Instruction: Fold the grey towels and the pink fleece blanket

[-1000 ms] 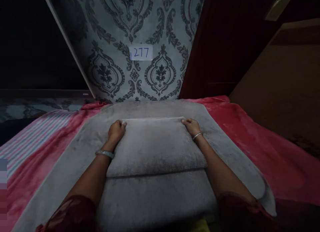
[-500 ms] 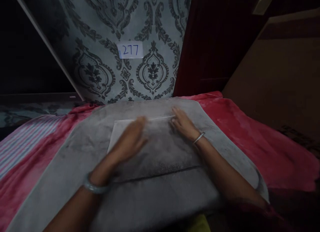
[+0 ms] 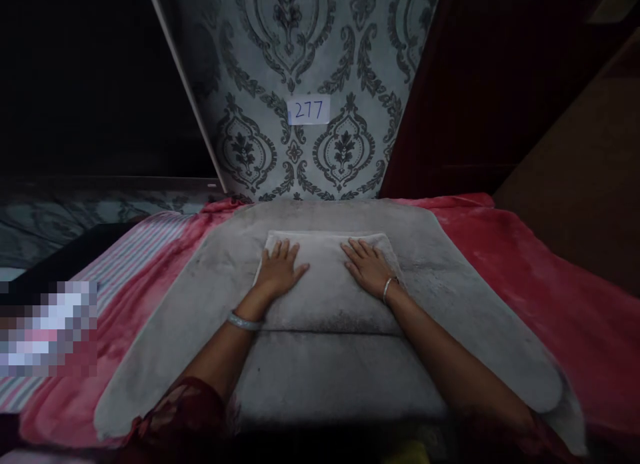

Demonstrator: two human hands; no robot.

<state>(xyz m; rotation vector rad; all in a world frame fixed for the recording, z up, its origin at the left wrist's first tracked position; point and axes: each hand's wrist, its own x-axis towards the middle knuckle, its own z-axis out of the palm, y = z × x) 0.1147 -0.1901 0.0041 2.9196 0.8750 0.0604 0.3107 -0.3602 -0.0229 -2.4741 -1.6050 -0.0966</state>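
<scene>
A plush grey cloth [image 3: 325, 287], folded into a rectangle, lies in the middle of a larger grey plush cover [image 3: 200, 317]. My left hand [image 3: 281, 267] rests flat near its upper left corner, fingers spread and pointing away from me. On its upper right part my right hand [image 3: 367, 264] lies palm down, fingers also spread. Neither hand grips anything; both touch the top of the folded cloth. Each wrist wears a bangle. A dark crease runs along the cloth's near edge.
Red blankets [image 3: 530, 284] lie under the grey cover on both sides. A striped cloth [image 3: 135, 254] is at the left. Behind stands a patterned wall [image 3: 295, 151] with a paper marked 277 [image 3: 309, 109]. A dark screen-like panel [image 3: 100, 84] stands left, dark red wood [image 3: 450, 104] right.
My hands, blurred and raised in part before, now lie flat and spread on the folded cloth. The view has turned left, so the wall and paper appear farther right.
</scene>
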